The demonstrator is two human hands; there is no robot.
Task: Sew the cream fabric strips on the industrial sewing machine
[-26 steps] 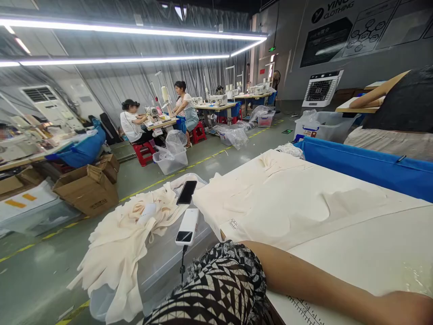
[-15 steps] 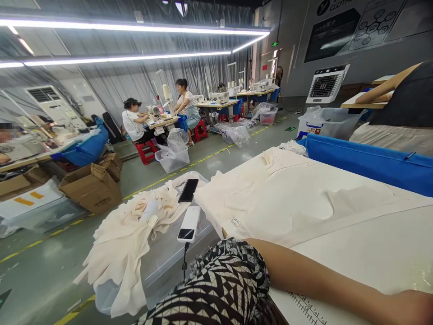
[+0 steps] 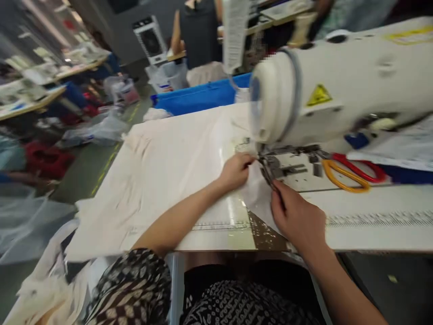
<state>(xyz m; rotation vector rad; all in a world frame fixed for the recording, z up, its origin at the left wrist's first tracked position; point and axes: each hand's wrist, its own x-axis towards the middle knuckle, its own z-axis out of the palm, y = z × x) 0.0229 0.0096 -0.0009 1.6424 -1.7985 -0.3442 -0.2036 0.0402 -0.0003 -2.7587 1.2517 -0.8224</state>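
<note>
My left hand (image 3: 238, 170) is closed in a pinch on the edge of a pale cloth (image 3: 259, 192), just left of the needle area of a white sewing machine (image 3: 341, 85). In my right hand (image 3: 297, 216), a slim dark metal tool (image 3: 268, 174) points up toward the presser foot; blur hides its exact kind. The cloth lies between both hands, partly under the machine head. Scissors (image 3: 348, 174) with one orange and one red handle rest on the machine bed to the right.
Cream cloth pieces (image 3: 125, 167) lie across the left of the white table (image 3: 216, 239). A blue fabric bin (image 3: 203, 97) stands behind its far edge. More cream cloth (image 3: 50, 289) hangs at lower left. A person in a dark top (image 3: 203, 36) sits beyond.
The view has swung right and down, bringing the sewing machine and both hands in. My left hand, earlier at the right edge, now shows at the needle area.
</note>
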